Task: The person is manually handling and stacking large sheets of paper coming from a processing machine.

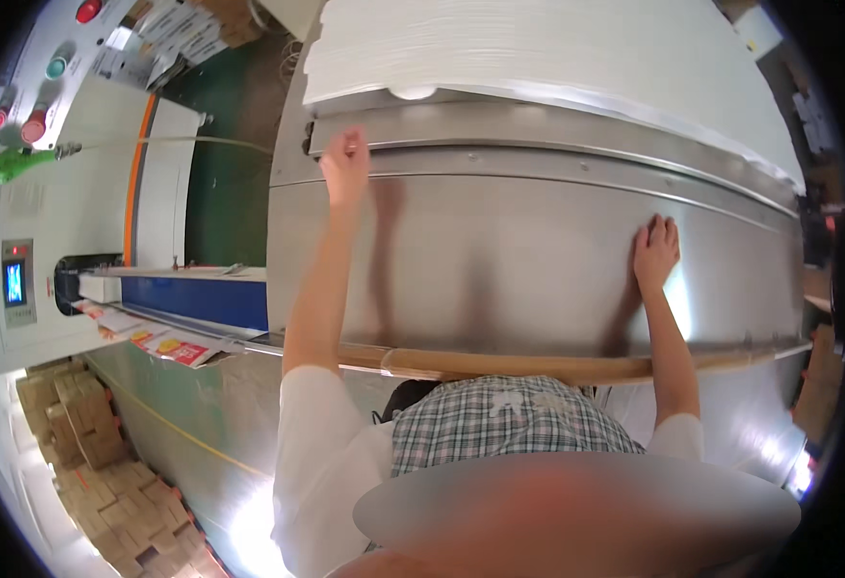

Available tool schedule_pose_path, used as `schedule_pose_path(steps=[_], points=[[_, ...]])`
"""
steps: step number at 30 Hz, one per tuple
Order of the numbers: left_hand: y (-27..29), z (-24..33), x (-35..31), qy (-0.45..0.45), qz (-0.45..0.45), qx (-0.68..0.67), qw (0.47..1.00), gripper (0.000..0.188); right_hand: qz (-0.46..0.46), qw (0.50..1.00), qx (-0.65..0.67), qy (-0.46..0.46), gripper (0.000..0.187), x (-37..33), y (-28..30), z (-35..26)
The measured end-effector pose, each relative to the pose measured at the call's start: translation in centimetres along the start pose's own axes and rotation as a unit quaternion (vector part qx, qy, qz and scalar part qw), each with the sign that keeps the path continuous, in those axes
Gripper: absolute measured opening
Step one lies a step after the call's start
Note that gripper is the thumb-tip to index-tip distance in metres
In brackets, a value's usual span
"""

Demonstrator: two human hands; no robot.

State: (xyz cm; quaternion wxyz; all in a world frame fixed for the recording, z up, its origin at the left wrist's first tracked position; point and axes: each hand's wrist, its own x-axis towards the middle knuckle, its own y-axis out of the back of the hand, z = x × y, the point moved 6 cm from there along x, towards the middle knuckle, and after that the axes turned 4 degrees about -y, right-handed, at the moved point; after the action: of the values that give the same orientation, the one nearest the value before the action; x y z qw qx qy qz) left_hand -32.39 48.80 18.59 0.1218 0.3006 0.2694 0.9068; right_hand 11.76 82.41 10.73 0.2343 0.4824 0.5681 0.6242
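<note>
A broad stainless-steel work surface [519, 260] lies in front of me, with a raised metal ledge [499, 125] along its far side. Behind the ledge rises a thick stack of white sheets [557, 48]. My left hand [345, 171] is at the left end of the ledge, its fingers curled together. Whether anything is between them I cannot make out. Farther right, my right hand [656, 252] rests on the bare steel, fingers slightly bent and apart, holding nothing.
On the left a blue conveyor belt [191, 301] runs toward a white machine, with printed sheets [167, 345] beside it. A green air gun [20, 166] hangs below coloured buttons. Brown cartons [124, 501] are stacked at lower left. A brown strip [499, 366] edges the steel near me.
</note>
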Motion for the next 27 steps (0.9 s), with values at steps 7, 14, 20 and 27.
schedule_pose_path(steps=[7, 14, 20, 27], points=[[2.4, -9.8, 9.5, 0.113, 0.214, -0.05, 0.969, 0.021, -0.023, 1.0, -0.002, 0.008, 0.042, -0.8, 0.6, -1.4], [-1.6, -16.6, 13.9, 0.204, 0.206, -0.19, 0.938, 0.027, -0.042, 0.999, -0.019, 0.005, 0.042, -0.5, 0.3, -1.7], [-2.2, -16.8, 15.3, 0.198, 0.206, -0.263, 0.921, 0.024, -0.042, 0.999, -0.019, 0.004, 0.043, -0.4, -0.2, -1.5], [-1.6, -16.6, 13.9, 0.227, 0.134, -0.274, 0.925, 0.016, -0.037, 0.999, -0.019, 0.006, 0.042, -0.4, -0.1, -1.5]])
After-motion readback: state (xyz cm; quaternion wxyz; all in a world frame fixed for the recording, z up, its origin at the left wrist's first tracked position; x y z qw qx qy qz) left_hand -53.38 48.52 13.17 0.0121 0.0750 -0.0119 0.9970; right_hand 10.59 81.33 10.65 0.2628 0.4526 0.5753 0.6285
